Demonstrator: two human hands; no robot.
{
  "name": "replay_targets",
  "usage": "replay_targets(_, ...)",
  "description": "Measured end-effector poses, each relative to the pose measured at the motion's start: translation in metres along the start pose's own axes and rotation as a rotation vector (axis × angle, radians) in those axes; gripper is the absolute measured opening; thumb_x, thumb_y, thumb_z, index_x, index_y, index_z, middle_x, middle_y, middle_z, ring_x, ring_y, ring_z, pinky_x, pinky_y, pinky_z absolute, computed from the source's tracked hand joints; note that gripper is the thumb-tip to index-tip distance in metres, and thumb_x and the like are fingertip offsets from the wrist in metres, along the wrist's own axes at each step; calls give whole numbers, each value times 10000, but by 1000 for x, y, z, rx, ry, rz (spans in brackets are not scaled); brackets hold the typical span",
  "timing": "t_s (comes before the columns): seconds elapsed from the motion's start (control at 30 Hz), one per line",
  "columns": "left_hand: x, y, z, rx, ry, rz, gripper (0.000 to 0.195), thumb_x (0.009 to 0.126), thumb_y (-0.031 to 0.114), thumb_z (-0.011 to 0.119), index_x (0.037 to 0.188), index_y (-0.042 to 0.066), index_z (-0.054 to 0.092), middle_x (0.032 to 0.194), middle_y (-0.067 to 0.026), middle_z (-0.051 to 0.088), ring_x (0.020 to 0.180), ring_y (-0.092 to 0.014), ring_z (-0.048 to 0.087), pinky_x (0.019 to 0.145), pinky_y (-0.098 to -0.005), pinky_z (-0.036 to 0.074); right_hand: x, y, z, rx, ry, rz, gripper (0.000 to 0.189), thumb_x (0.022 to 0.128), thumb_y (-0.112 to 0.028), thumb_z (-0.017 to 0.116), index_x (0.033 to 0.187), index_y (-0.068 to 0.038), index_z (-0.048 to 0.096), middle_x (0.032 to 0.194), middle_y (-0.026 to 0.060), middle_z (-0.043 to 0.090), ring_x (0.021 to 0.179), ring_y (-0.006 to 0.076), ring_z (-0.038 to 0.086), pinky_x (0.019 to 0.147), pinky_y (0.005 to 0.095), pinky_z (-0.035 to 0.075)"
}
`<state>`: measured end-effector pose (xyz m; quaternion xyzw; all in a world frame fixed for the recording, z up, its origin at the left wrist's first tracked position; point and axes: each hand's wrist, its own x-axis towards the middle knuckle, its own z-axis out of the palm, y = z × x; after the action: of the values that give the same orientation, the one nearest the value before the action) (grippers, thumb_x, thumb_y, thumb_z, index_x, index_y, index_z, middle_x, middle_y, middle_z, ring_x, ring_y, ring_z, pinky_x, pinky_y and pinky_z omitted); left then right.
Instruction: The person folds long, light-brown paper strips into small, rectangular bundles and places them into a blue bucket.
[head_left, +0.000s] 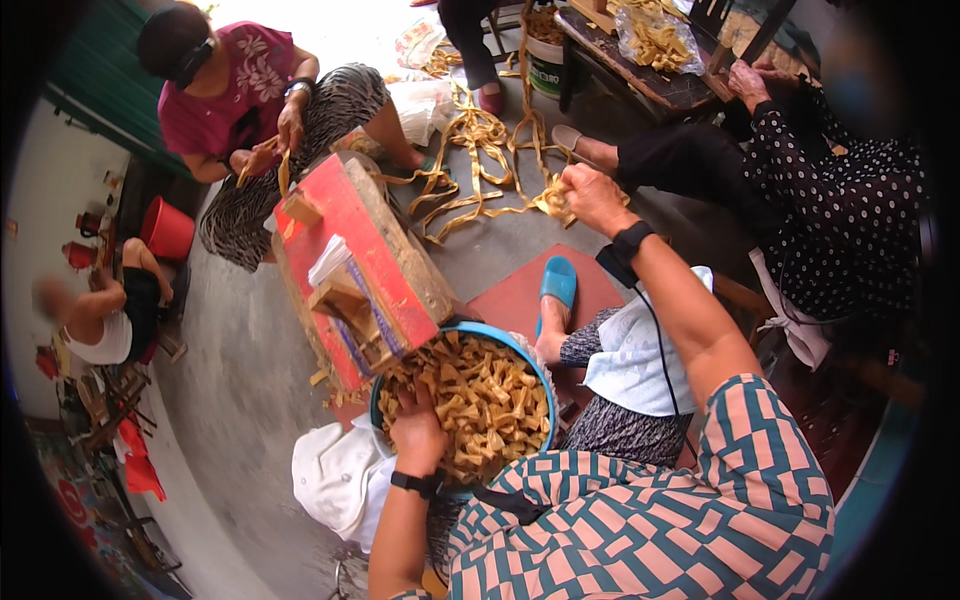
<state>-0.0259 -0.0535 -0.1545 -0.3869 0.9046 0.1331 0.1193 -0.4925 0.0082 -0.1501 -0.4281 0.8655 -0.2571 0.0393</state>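
Observation:
My left hand (417, 429) reaches into a blue-rimmed basin (553, 405), its fingers down among short knotted yellow pieces (487, 401), probably tofu skin. Whether the fingers hold a piece is hidden. Stretched out to the far right, my right hand (598, 198) is closed on a bunch of long yellow strips (553, 201). More strips (480, 139) trail in loops over the floor beyond it. Against the basin's far left side stands a red-topped block (330, 195) with a wooden fixture (349, 306) and a white bundle (328, 259) on top.
One person (232, 105) sits across the block, handling a yellow strip. At right another person (817, 187) sits by a dark table (637, 64) bearing a bag of yellow pieces (656, 41). A red bucket (166, 227) and a seated person (105, 307) are far left. White cloth (330, 472) lies beside the basin.

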Motion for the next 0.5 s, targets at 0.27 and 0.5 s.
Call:
replay_targets(0.27, -1, -4, 7, -35, 65, 45, 1023, 695, 133, 792, 1575, 27, 280, 1319, -303, 516, 883, -417, 694, 671, -461, 597, -130, -73, -97, 36, 27, -329, 147, 847, 51, 570, 911, -65, 633, 843, 145, 634, 802, 386, 663, 664, 458, 516)
replay_targets(0.5, 3, -13, 3, -36, -18, 71, 1021, 720, 180, 772, 1593, 73, 255, 1403, -339, 484, 912, -430, 704, 752, -491, 589, -215, -68, -88, 194, -117, -360, 132, 846, 28, 622, 935, -63, 654, 860, 104, 678, 763, 298, 662, 681, 381, 532)
